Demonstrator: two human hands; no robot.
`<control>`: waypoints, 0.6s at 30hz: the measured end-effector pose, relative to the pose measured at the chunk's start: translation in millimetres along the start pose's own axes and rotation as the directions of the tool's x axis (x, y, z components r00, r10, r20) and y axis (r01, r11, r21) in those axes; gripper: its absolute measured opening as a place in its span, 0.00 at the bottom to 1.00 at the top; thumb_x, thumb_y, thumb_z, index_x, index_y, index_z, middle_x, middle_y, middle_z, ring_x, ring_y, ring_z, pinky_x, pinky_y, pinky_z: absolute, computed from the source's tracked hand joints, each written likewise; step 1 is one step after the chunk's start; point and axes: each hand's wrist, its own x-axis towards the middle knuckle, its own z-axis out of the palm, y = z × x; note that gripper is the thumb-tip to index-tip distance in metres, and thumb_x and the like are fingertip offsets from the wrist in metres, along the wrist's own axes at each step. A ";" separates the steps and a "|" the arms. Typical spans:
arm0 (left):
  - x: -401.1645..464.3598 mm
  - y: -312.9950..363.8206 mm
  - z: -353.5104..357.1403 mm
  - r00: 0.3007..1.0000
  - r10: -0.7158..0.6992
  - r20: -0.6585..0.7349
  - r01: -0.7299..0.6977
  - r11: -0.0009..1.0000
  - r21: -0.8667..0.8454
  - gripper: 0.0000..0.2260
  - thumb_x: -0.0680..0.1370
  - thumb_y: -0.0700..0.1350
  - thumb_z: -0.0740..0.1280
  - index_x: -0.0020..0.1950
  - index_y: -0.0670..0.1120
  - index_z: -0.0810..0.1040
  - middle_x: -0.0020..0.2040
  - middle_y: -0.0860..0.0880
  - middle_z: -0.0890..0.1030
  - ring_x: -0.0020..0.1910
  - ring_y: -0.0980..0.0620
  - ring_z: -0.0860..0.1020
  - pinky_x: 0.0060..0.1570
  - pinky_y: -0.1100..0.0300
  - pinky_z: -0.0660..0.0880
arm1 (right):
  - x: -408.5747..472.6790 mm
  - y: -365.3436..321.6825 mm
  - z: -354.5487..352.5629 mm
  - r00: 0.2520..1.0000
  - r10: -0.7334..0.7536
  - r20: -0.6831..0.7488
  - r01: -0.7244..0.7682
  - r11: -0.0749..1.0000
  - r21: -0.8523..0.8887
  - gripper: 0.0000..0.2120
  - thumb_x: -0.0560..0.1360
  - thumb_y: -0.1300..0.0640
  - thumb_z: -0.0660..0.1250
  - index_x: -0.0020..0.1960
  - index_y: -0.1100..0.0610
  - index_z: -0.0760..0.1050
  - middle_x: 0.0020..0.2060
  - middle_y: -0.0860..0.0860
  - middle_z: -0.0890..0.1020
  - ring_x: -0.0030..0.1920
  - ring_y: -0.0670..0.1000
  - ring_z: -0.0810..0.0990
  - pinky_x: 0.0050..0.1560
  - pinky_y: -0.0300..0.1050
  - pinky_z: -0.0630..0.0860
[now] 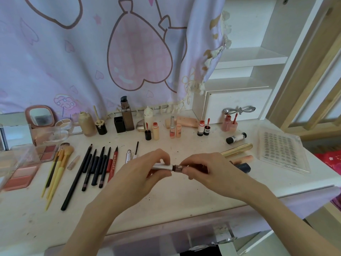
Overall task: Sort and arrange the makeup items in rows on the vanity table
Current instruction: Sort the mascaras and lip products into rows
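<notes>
Both hands raised just above the vanity table (184,193), near its middle. Left hand (145,169) curled round the silver end of a slim lip pen (167,167), thumb beneath, fingers over the top. Right hand (201,168) pinching the dark, pinkish end of the same pen between thumb and fingertips. Pen held level, clear of the tabletop.

Just behind the right hand: a gold tube (237,149), a peach tube (243,158) and a navy tube (244,167), lying side by side, partly hidden by the fingers. Behind the left hand: a small silver tube (128,155) and a thin mascara wand (136,149), close together.

Further left, laid out in a row pointing away: dark pencils (94,167), a red liner (113,164), then a bundle of yellow-handled brushes (57,169). At the left edge, blush and eyeshadow palettes (24,174), some under clear lids.

At the right edge, a clear tray of lash clusters (280,152). Near it, a black-and-white tube (236,138) on its side.

Along the back, standing: a small mirror compact (40,116), a beige foundation bottle (87,124), a tall brown pump bottle (127,115), a white squeeze bottle (148,115), several small lip tints (203,127) with wands propped beside them. Behind these, a lilac curtain (92,52) with pink heart balloons, and a white drawer unit (238,100) with a silver eyelash curler (239,110) against its front.
</notes>
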 end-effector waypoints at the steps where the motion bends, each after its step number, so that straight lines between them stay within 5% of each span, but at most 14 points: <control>1: 0.2 0.1 -0.7 1.000 -0.019 0.005 0.019 1.000 0.001 0.07 0.75 0.54 0.63 0.42 0.63 0.65 0.31 0.55 0.70 0.33 0.62 0.69 0.35 0.70 0.67 | -0.2 0.7 0.9 1.000 -0.012 -0.004 0.012 1.000 -0.015 0.09 0.77 0.49 0.62 0.51 0.50 0.79 0.38 0.45 0.80 0.39 0.43 0.75 0.40 0.34 0.70; 8: -1.5 -1.0 -0.6 0.996 -0.089 0.032 0.087 0.995 0.038 0.10 0.70 0.65 0.55 0.48 0.64 0.63 0.35 0.57 0.73 0.35 0.61 0.72 0.31 0.69 0.66 | 1.4 0.5 -0.8 0.990 -0.089 -0.112 0.073 0.987 -0.142 0.06 0.74 0.51 0.68 0.50 0.50 0.78 0.41 0.44 0.78 0.42 0.43 0.73 0.44 0.37 0.70; 11: -4.3 -1.0 1.5 0.998 -0.065 0.013 0.064 0.996 0.056 0.12 0.75 0.58 0.60 0.51 0.63 0.58 0.35 0.56 0.72 0.36 0.65 0.71 0.33 0.71 0.67 | 2.0 0.2 0.1 0.982 -0.106 -0.153 0.080 0.983 -0.168 0.10 0.73 0.51 0.68 0.54 0.49 0.78 0.41 0.41 0.75 0.41 0.40 0.72 0.46 0.35 0.69; 15: -2.4 -3.3 -0.3 0.997 -0.066 -0.044 0.071 0.991 0.118 0.04 0.78 0.56 0.55 0.47 0.57 0.64 0.30 0.55 0.70 0.31 0.62 0.70 0.30 0.69 0.65 | 1.5 1.0 -0.1 0.976 -0.155 -0.156 0.116 0.966 -0.233 0.08 0.74 0.53 0.69 0.52 0.52 0.81 0.41 0.43 0.75 0.41 0.42 0.71 0.45 0.39 0.70; 18: -1.3 -8.3 -2.0 0.994 -0.064 -0.093 0.073 0.992 0.099 0.13 0.75 0.60 0.52 0.46 0.55 0.71 0.33 0.58 0.70 0.37 0.66 0.71 0.35 0.71 0.66 | 0.7 4.0 -4.2 0.969 -0.153 -0.194 0.098 0.959 -0.267 0.07 0.73 0.54 0.69 0.51 0.52 0.81 0.42 0.44 0.75 0.42 0.44 0.72 0.47 0.40 0.69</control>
